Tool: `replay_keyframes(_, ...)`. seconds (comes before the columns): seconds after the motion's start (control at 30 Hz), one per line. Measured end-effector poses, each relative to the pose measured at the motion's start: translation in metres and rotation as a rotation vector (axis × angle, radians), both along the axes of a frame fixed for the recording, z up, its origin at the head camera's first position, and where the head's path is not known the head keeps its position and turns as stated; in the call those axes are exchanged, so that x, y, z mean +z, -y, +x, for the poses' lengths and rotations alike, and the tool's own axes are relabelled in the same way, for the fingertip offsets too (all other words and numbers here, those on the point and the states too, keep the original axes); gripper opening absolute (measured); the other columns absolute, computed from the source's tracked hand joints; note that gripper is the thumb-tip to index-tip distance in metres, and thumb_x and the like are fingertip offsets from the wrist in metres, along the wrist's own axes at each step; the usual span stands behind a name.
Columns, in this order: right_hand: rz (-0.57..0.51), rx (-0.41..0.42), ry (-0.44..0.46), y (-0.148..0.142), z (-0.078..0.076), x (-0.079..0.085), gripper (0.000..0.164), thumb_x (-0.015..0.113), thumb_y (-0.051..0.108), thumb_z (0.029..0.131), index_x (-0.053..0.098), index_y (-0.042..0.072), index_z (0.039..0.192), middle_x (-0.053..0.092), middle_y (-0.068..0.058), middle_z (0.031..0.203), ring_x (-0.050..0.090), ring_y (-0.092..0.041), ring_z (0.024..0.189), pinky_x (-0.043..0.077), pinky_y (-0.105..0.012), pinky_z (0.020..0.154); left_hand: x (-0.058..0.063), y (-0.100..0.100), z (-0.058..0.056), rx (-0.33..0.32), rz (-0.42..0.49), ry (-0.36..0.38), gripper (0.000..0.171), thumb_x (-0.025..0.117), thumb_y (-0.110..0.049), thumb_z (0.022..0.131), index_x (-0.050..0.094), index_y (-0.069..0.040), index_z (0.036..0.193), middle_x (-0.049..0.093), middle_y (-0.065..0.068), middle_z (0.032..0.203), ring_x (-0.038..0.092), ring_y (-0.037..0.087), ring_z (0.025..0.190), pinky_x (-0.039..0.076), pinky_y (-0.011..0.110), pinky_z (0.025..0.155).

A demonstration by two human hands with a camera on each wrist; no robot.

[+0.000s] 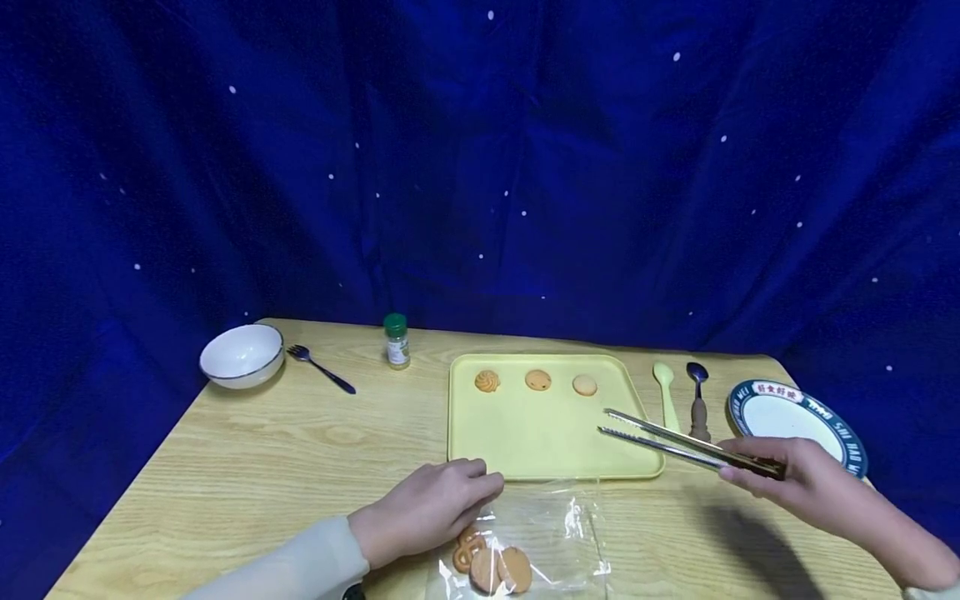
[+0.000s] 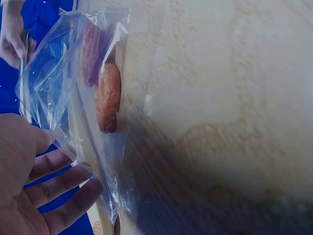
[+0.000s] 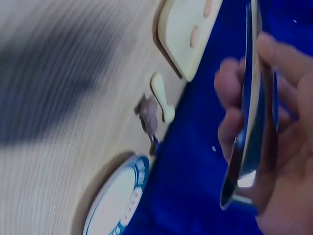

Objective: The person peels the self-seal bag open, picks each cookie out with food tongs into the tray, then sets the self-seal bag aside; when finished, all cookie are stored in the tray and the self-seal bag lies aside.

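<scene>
While the right hand (image 1: pixel 813 483) grips tongs (image 1: pixel 693 443) and the left hand (image 1: pixel 431 504), fingers loose, touches the bag (image 1: pixel 551 521), cookies (image 1: pixel 515 570) inside seem brittle, best held by edges.

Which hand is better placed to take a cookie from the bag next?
Probably the right hand: it grips metal tongs, tips apart and empty, whereas the left hand, without a tool, touches the plastic bag.
</scene>
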State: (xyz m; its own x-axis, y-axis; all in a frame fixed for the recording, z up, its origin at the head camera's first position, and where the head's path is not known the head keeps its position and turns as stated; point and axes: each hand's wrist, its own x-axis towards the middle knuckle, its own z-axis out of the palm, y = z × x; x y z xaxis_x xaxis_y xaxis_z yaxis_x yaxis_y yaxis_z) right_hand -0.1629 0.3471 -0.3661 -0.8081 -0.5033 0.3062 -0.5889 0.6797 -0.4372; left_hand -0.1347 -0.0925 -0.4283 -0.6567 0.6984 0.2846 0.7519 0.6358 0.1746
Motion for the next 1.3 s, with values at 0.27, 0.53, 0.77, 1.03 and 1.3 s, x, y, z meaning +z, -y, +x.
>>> replay_keyframes(0.27, -0.149, 0.285, 0.186, -0.019, 0.026, -0.004, 0.035, 0.065, -0.012, 0.081, 0.071, 0.011, 0.107, 0.068, 0.014, 0.081, 0.055, 0.001, 0.057, 0.042, -0.015, 0.048, 0.003, 0.001, -0.001, 0.017, -0.012, 0.032, 0.009, 0.054, -0.019, 0.098, 0.051, -0.023, 0.090, 0.048, -0.011, 0.076, 0.042, 0.000, 0.062, 0.035, 0.014, 0.050)
replay_keyframes(0.53, -0.095, 0.421, 0.347, -0.006, 0.026, -0.021, 0.028, 0.061, -0.004, 0.090, 0.068, 0.015, 0.110, 0.059, -0.001, 0.068, 0.045, 0.013, 0.058, 0.039, -0.011, 0.045, 0.004, 0.001, -0.001, 0.016, -0.020, 0.031, 0.009, 0.054, -0.019, 0.098, 0.051, -0.023, 0.091, 0.048, -0.011, 0.076, 0.042, 0.000, 0.062, 0.034, 0.014, 0.050)
replay_keyframes(0.77, -0.081, 0.478, 0.401, 0.017, 0.016, -0.034, 0.021, 0.060, 0.004, 0.093, 0.068, 0.015, 0.108, 0.061, -0.005, 0.067, 0.043, 0.018, 0.063, 0.040, -0.011, 0.046, 0.001, 0.000, 0.000, 0.004, -0.019, 0.037, 0.005, 0.054, -0.021, 0.098, 0.053, -0.023, 0.094, 0.049, -0.011, 0.078, 0.042, -0.001, 0.062, 0.034, 0.014, 0.049)
replay_keyframes(1.03, 0.001, 0.461, 0.321, 0.041, 0.012, -0.041, 0.021, 0.065, 0.015, 0.092, 0.070, 0.016, 0.112, 0.074, 0.003, 0.103, 0.064, 0.002, 0.095, 0.053, -0.018, 0.072, 0.001, 0.000, 0.000, 0.005, -0.007, 0.044, 0.009, 0.054, -0.020, 0.098, 0.051, -0.023, 0.091, 0.048, -0.012, 0.076, 0.041, -0.001, 0.061, 0.033, 0.013, 0.048)
replay_keyframes(1.3, -0.010, 0.503, 0.345, 0.061, 0.011, -0.044, 0.023, 0.066, 0.018, 0.091, 0.068, 0.016, 0.114, 0.072, 0.010, 0.100, 0.062, 0.006, 0.089, 0.053, -0.019, 0.069, 0.002, -0.001, 0.000, 0.010, -0.015, 0.038, 0.005, 0.055, -0.020, 0.097, 0.053, -0.023, 0.093, 0.050, -0.012, 0.077, 0.043, -0.001, 0.062, 0.035, 0.014, 0.049)
